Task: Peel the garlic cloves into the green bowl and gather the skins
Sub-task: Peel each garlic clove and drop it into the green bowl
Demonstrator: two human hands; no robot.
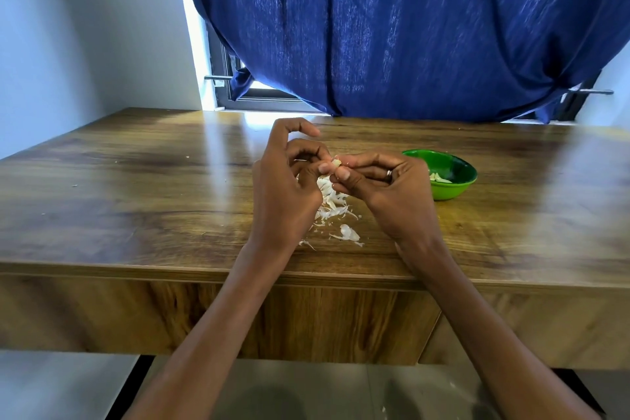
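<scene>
Hands: your left hand point(286, 187) and right hand point(381, 187) both pinch one garlic clove point(336, 164).
Skins point(332, 204): heaped left of the green bowl point(456, 191).

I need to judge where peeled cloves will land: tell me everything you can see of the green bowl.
The green bowl is small, round and glossy, plastic by its look. It stands upright on the wooden table, just beyond the right hand, which hides its near-left rim. A few pale peeled cloves lie inside; nothing visibly touches it.
</scene>
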